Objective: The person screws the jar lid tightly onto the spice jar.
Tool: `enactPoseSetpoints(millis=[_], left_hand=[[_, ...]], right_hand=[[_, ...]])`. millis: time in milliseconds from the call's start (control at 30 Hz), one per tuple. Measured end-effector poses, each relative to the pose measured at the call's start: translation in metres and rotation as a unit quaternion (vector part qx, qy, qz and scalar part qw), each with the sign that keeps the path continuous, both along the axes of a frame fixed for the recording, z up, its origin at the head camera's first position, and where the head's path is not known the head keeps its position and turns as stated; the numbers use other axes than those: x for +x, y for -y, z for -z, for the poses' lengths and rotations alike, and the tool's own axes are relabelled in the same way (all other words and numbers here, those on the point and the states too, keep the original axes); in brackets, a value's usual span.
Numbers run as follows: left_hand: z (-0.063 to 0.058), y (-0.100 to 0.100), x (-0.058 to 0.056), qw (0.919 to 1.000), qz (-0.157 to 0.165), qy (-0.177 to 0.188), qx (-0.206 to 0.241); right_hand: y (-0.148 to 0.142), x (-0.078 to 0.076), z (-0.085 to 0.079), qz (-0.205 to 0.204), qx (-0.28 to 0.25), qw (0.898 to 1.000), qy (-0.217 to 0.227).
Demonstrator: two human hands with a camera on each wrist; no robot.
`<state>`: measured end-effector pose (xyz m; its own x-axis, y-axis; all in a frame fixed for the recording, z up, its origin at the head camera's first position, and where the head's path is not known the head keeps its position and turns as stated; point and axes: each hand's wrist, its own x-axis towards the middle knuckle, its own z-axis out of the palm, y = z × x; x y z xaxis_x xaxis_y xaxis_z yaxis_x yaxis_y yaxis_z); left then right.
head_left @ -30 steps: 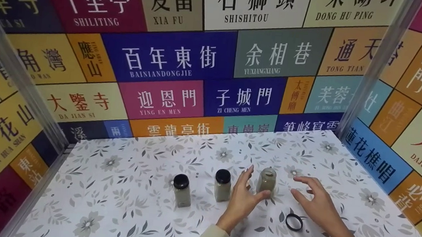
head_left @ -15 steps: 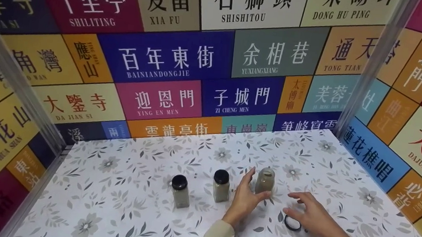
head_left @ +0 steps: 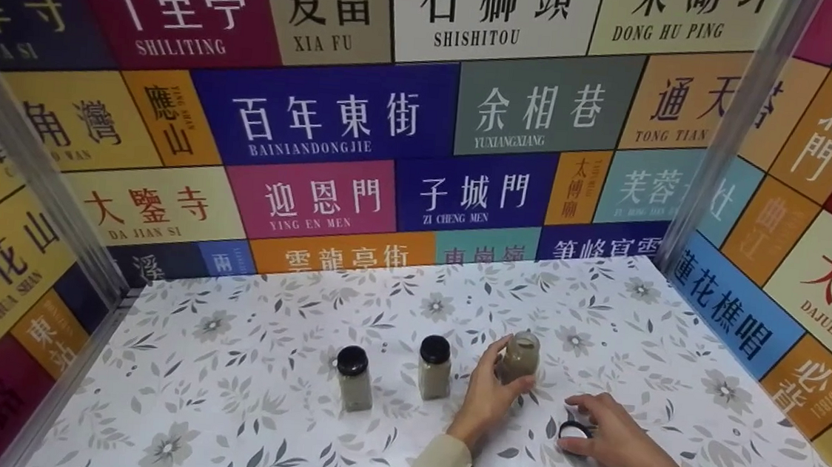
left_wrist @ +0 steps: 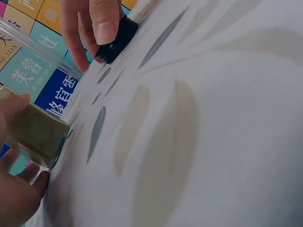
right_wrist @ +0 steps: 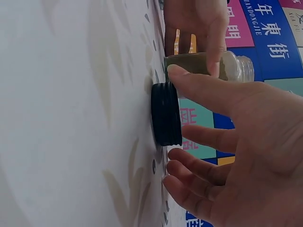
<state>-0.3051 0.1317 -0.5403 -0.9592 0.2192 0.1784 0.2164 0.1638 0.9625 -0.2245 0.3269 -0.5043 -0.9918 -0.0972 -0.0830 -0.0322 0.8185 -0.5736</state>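
Note:
My left hand (head_left: pixel 489 395) holds an uncapped glass jar (head_left: pixel 523 357) upright on the table, thumb in front and fingers round its far side. Greenish-brown contents show through the glass, and its bare threaded neck faces up. Just to the right, a black screw lid (head_left: pixel 575 432) lies flat on the cloth. Around that lid my right hand (head_left: pixel 615 442) spreads its thumb and fingers, thumb on the near side. In the right wrist view the lid (right_wrist: pixel 166 114) sits between the thumb and the fingers, with small gaps beside it.
Two similar jars with black lids, a middle jar (head_left: pixel 435 369) and a left jar (head_left: pixel 355 379), stand upright left of my left hand. The tabletop (head_left: pixel 262 399) has a white leaf-patterned cover. Panels of coloured place-name signs (head_left: pixel 344 113) enclose the back and sides.
My right hand has come down from beside the jar to around the lid. My left hand's fingers have closed in on the jar.

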Motion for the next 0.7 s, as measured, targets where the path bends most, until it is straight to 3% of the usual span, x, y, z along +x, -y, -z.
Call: enactPoseSetpoints(millis=[233,367,700], left_hand=[[0.0,0.0,0.0,0.9996,-0.018,0.021,-0.004],[-0.001,0.001,-0.002,0.9999,-0.009,0.008,-0.005],[0.002,0.007,-0.008,0.9988,0.015,-0.032,-0.034]], right_hand=[[0.003,0.0,-0.001,0.015,-0.001,1.0,0.017],[0.007,0.001,-0.003,0.019,0.001,1.0,0.004],[0.02,0.008,-0.006,0.007,0.094,0.995,-0.041]])
